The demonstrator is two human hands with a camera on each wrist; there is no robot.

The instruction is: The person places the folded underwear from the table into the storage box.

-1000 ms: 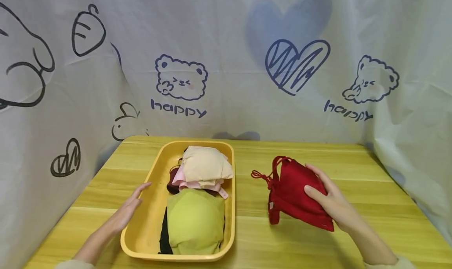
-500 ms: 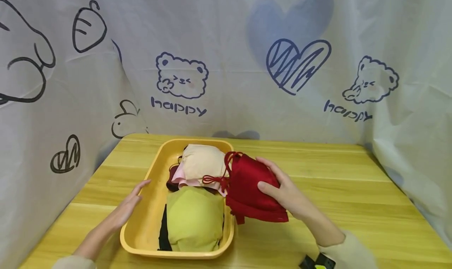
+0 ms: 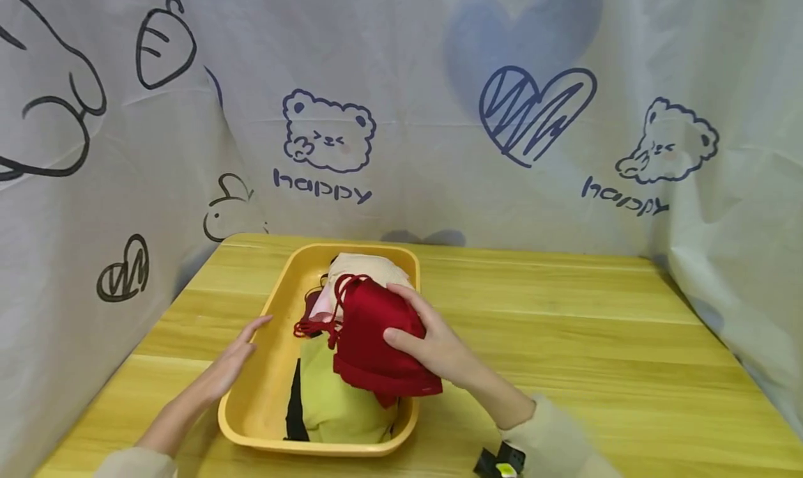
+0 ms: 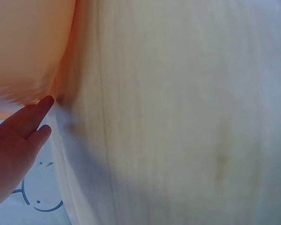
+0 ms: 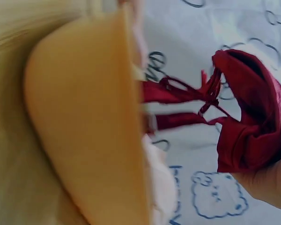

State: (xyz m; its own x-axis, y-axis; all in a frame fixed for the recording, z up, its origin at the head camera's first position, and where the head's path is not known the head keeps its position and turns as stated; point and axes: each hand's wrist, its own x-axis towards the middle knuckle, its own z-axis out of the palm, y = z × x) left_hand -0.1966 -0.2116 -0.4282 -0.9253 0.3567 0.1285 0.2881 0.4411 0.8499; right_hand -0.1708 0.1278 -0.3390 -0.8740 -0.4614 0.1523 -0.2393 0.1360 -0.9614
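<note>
My right hand (image 3: 433, 342) grips a folded red bra (image 3: 379, 342), thumb on top, its straps and knotted cord dangling to the left. In the head view the bra overlaps the right half of a yellow tray (image 3: 260, 394). The right wrist view shows the red bra (image 5: 253, 117) curved in the hand, above the tray's side wall (image 5: 89, 122). Straight-fingered, my left hand (image 3: 228, 366) touches the tray's left rim. In the left wrist view its fingers (image 4: 40, 112) lie against the tray's outer wall.
Inside the tray lie a yellow-green folded garment (image 3: 339, 401), a cream one (image 3: 370, 263), a pink one (image 3: 322, 305), and a black piece (image 3: 295, 408). The wooden table (image 3: 596, 352) extends to the right. White sheeting (image 3: 439, 171) with drawings stands behind.
My right hand has carried the red bra leftward from over the table to over the tray, covering part of the garments there. The left hand has stayed at the tray's rim.
</note>
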